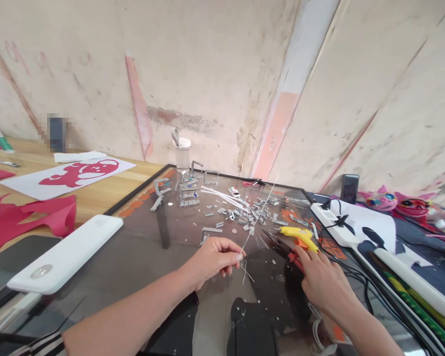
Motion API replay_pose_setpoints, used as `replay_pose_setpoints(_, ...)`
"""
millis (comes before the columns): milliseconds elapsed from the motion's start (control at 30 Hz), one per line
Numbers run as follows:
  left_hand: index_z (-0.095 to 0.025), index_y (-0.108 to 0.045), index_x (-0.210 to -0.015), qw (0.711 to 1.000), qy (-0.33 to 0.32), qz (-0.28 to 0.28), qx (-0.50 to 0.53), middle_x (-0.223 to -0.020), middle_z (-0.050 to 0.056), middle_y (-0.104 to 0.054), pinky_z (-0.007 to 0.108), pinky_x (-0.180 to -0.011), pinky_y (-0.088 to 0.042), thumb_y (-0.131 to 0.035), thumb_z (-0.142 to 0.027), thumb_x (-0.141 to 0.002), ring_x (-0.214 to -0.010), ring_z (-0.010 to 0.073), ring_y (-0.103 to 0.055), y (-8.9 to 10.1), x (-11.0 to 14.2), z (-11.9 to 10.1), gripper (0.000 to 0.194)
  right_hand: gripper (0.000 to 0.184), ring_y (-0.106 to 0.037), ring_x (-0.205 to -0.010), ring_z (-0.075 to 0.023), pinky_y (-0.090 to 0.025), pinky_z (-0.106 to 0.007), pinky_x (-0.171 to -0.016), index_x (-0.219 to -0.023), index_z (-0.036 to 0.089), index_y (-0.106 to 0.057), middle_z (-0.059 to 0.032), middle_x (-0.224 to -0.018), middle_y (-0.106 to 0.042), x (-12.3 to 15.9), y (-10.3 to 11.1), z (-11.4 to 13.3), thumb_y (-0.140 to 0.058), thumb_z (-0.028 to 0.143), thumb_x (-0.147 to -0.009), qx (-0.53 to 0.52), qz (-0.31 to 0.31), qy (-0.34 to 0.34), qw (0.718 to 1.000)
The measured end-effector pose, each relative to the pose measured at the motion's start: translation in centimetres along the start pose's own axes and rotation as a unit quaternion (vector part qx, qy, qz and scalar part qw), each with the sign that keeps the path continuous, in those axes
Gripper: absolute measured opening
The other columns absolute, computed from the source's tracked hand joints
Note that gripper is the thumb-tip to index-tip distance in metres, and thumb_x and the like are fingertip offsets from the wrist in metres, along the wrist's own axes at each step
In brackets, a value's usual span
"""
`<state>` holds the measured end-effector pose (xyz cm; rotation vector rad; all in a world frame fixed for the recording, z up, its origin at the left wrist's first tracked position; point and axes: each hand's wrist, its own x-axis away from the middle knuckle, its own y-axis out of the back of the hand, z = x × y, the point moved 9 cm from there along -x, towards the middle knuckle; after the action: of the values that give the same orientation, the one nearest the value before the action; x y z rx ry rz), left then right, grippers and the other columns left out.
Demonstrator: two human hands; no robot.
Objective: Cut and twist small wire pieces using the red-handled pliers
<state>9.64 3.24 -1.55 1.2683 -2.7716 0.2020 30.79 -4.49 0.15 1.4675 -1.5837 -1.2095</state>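
My left hand (219, 257) is closed in a pinch on a thin pale wire (259, 213). The wire runs up and to the right, with frayed, twisted ends below my fingertips. My right hand (321, 277) is closed around the red handles of pliers (278, 242), whose dark jaws point left towards the wire. Part of the handles is hidden under the palm. A yellow glue gun (300, 236) lies just beyond the right fingers. Small grey pieces (241, 213) are scattered ahead of both hands on the dark glossy tabletop (185, 247).
A lidded jar (183, 154) stands at the back, near grey bracket shapes (189, 194). White strips (226, 197) lie mid-table. On the left are a long white device (70, 252) and a sheet with a red cutout (77, 175). A power strip (333, 225) and black cables lie right.
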Motion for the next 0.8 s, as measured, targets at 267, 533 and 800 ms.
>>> replay_pose_setpoints(267,-0.013,-0.065,-0.078,1.000,-0.005,0.013,0.000,-0.059,0.000,-0.058,0.018,-0.044,-0.033,-0.064,-0.031,-0.067,-0.045,0.0055,-0.045,-0.1,-0.2,0.1,0.021,0.060,-0.057,-0.095,-0.0296,-0.042,-0.038,-0.075,-0.128,0.014,-0.041,-0.0145,-0.107,-0.061,0.2,-0.7,-1.0,-0.041,0.014,-0.068,-0.070,0.034,0.021,0.997)
replay_pose_setpoints(533,-0.013,-0.064,-0.077,1.000,0.006,0.013,-0.004,-0.057,-0.001,-0.057,0.018,-0.043,-0.032,-0.062,-0.027,-0.066,-0.044,0.0051,-0.045,-0.2,-0.1,0.0,0.018,0.067,-0.056,-0.097,-0.0306,-0.041,-0.039,-0.078,-0.129,0.012,-0.038,-0.0172,-0.111,-0.058,-0.2,-1.2,-2.2,-0.044,0.010,-0.062,-0.182,-0.018,-0.037,0.982)
replay_pose_setpoints(800,-0.012,-0.064,-0.076,1.000,0.005,0.010,0.021,-0.056,-0.001,-0.057,0.018,-0.042,-0.031,-0.063,-0.027,-0.065,-0.043,0.0047,-0.044,-0.1,0.0,-0.3,0.019,0.030,-0.062,-0.079,-0.0216,-0.049,-0.031,-0.063,-0.095,0.022,-0.061,-0.0048,-0.088,-0.067,2.6,-1.5,-1.7,-0.064,0.026,-0.065,-0.797,0.048,-0.188,0.571)
